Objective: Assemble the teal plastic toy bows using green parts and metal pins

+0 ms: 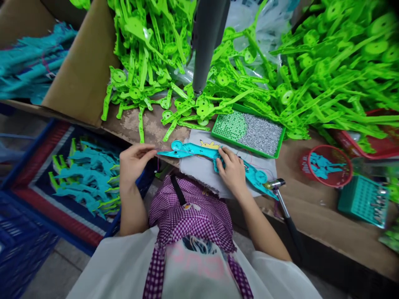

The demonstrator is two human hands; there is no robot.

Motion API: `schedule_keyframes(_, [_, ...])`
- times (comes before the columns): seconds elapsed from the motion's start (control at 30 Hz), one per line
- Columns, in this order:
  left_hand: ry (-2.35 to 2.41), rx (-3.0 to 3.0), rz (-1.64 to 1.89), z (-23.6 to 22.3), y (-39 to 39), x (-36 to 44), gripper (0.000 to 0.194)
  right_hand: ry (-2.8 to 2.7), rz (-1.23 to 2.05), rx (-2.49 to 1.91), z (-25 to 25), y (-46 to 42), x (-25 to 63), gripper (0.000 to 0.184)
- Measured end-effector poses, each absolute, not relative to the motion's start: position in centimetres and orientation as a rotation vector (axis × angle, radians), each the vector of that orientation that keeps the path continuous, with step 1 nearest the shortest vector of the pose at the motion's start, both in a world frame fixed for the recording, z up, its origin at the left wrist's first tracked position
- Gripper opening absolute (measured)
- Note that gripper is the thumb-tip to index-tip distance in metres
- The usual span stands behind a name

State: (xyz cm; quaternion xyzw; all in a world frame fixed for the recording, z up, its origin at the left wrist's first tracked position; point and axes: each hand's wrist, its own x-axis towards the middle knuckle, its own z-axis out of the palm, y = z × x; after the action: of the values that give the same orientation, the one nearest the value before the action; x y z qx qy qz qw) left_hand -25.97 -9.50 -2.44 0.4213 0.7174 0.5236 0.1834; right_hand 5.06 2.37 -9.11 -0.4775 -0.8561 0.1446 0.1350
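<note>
At the bench (311, 203), the left hand (134, 162) pinches a blue piece (195, 150) partly hidden by the right hand (232, 169), its grip unclear.

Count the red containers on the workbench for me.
2: a round red basket to the right of the hammer, and a red tray behind it, partly covered by green plastic parts. More could be hidden under them.
</note>
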Motion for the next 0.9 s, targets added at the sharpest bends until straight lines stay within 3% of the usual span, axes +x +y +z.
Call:
schedule_keyframes(0.2, [1.804, 1.069, 1.886, -3.1, -0.9, -26.2, 0.044, -2.511, 0.295, -1.456, -9.3, 2.2, 5.3, 0.049])
schedule_keyframes(0.37, [1.75, 1.143, 1.973, -3.6, 2.8, -25.0, 0.051, -2.554, 0.169, -1.452, -9.3, 2.0, 5.7, 0.047])
schedule_keyframes(0.5, [1.747, 1.258, 1.66, -5.0, -0.2, -26.7, 0.047, -2.533, 0.06, -1.479, -9.6, 1.9, 6.6, 0.045])
schedule_keyframes(0.73, [1.884, 1.771, 1.004, -8.4, -7.8, -28.6, 0.023, -2.519, -0.035, -1.495, -10.0, 1.8, 6.8, 0.044])
schedule_keyframes(0.9, [1.633, 2.396, 0.699, -9.4, -7.9, -30.6, 0.031, -2.53, -0.088, -1.499, -10.0, 1.7, 6.9, 0.045])
